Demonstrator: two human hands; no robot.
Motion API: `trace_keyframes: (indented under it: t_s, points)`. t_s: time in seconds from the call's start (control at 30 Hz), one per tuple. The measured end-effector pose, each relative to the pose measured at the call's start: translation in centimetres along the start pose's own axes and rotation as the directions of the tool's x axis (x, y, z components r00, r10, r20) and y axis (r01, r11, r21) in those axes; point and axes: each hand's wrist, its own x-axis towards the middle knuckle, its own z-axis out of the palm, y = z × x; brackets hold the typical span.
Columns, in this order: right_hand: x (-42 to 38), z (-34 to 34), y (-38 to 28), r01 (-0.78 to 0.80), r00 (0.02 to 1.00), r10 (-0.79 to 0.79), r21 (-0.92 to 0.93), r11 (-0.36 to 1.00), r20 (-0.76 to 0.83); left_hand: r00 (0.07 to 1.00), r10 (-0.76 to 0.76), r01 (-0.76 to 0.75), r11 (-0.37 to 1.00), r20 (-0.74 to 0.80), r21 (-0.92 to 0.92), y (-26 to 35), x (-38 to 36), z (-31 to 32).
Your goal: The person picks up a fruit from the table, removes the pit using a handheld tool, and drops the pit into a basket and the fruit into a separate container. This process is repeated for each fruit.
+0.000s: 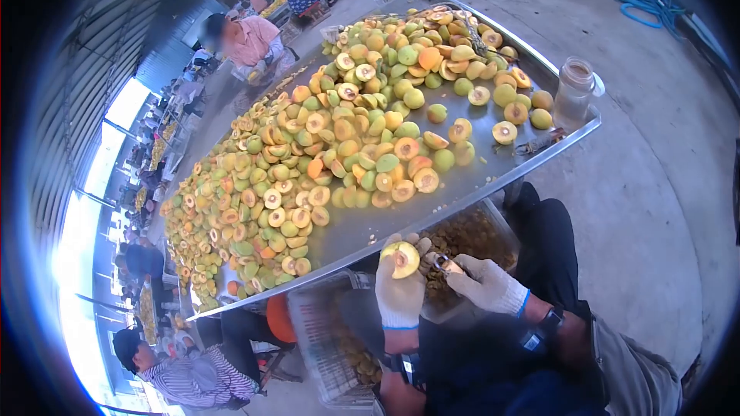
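Note:
My left hand [401, 297], in a white knit glove, is closed around a halved yellow peach [404, 260]. Its cut face points up and shows a brownish centre. To the right, my gloved right hand [491, 286] grips a small pitting tool [442, 263] with a curved metal end, a short distance from the fruit. Most of the tool's handle is hidden by my fingers. Both hands are just off the near edge of a metal table [351, 233] heaped with whole and halved peaches [347, 131].
Below my hands sits a bin of brown pits or scraps [470, 235]; a white plastic crate [312, 339] stands to its left. A clear jar [574, 92] and another metal tool [539, 141] rest at the table's right corner. Co-workers sit nearby, one in stripes [196, 374].

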Motion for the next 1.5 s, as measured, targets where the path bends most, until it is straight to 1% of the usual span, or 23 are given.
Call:
trace_keyframes:
  t_s: [0.07,0.1,0.13,0.2,0.23,0.3,0.43,0.5,0.53,0.6,0.63,0.7,0.73,0.8,0.83,0.9,1.03,1.1,1.23,1.3,1.43,1.5]
  points:
    - [-0.5,-0.1,-0.7,0.029,0.999,-0.029,-0.005,1.000,0.042,0.999,-0.036,0.032,0.980,-0.017,-0.196,-1.4,-0.9,0.0]
    - [-0.6,-0.1,-0.8,0.035,0.999,-0.034,-0.032,0.999,0.038,0.999,-0.036,0.030,0.988,-0.037,-0.154,-1.9,-1.3,0.2]
    - [-0.7,-0.1,-0.8,0.027,0.999,-0.026,-0.033,0.999,0.034,0.998,-0.045,0.038,0.987,-0.037,-0.157,-2.3,-1.7,0.5]
    - [-0.7,0.0,-0.7,0.002,1.000,0.002,-0.173,0.985,0.028,0.999,-0.039,0.036,0.985,-0.013,-0.171,-2.7,-2.2,0.8]
    - [-0.7,0.2,-0.7,-0.002,1.000,0.006,-0.174,0.985,0.024,0.999,-0.044,0.041,0.984,-0.012,-0.173,-2.9,-2.4,0.9]
    - [-0.8,0.5,-0.7,0.014,1.000,-0.013,-0.157,0.987,0.010,0.999,-0.024,0.022,0.996,-0.024,-0.086,-3.4,-2.7,1.2]
    - [-0.8,0.9,-0.9,-0.011,1.000,0.007,-0.225,0.974,-0.019,0.998,-0.018,0.009,0.990,-0.066,-0.140,-4.2,-2.8,1.6]
    - [-0.7,1.2,-1.3,0.020,0.999,-0.028,-0.213,0.977,-0.038,0.994,-0.009,0.005,0.999,-0.109,-0.035,-4.6,-2.7,1.8]
    - [-0.7,1.4,-1.2,0.019,0.999,-0.028,-0.214,0.977,-0.038,0.994,-0.008,0.005,0.999,-0.110,-0.036,-4.8,-2.7,1.9]
    - [-0.5,1.9,-0.9,0.015,0.996,-0.040,-0.289,0.957,-0.081,0.983,0.012,-0.021,0.999,-0.181,-0.044,-5.1,-2.6,2.1]
    - [-0.6,1.9,-1.0,0.015,0.996,-0.040,-0.291,0.957,-0.082,0.984,0.012,-0.020,0.999,-0.180,-0.046,-5.2,-2.6,2.4]
    - [-0.8,2.1,-1.4,0.003,0.996,-0.031,-0.315,0.949,-0.083,0.966,0.016,-0.026,0.999,-0.258,-0.034,-4.8,-2.9,3.2]
    - [-0.8,2.2,-1.6,0.003,0.996,-0.030,-0.316,0.949,-0.080,0.965,0.017,-0.027,0.999,-0.261,-0.036,-4.6,-3.1,3.5]
    - [-0.9,2.3,-1.9,0.013,0.997,-0.045,-0.401,0.916,-0.070,0.957,0.014,-0.044,0.994,-0.290,-0.095,-4.2,-3.1,4.1]
    - [-0.9,2.3,-1.9,0.012,0.996,-0.045,-0.402,0.915,-0.071,0.957,0.014,-0.043,0.994,-0.290,-0.096,-4.1,-3.1,4.4]
    - [-0.7,2.4,-1.7,0.045,0.996,-0.080,-0.506,0.861,-0.049,0.949,0.019,-0.062,0.990,-0.315,-0.128,-3.8,-3.1,4.7]
    - [-0.6,2.2,-1.7,0.034,0.999,-0.050,-0.521,0.853,-0.016,0.948,0.006,-0.049,0.991,-0.317,-0.126,-3.5,-3.1,4.9]
    - [-0.6,2.3,-1.3,0.009,0.999,-0.030,-0.483,0.876,-0.036,0.947,-0.031,-0.015,0.990,-0.320,-0.139,-3.6,-2.9,4.7]
    - [-0.9,2.0,-1.9,0.018,0.999,-0.029,-0.440,0.898,-0.018,0.944,-0.002,-0.038,0.993,-0.331,-0.114,-3.4,-3.2,5.8]
    - [-1.1,1.9,-1.9,0.005,1.000,-0.004,-0.412,0.911,0.003,0.932,0.040,-0.062,0.997,-0.359,-0.049,-3.4,-3.4,6.0]
    - [-1.5,1.6,-2.1,0.015,1.000,-0.006,-0.362,0.932,0.027,0.939,0.081,-0.081,0.997,-0.333,0.012,-3.3,-3.5,5.9]
    - [-1.6,1.6,-2.0,-0.002,0.999,0.015,-0.320,0.947,0.040,0.943,0.142,-0.088,0.979,-0.300,0.186,-3.1,-3.6,5.9]
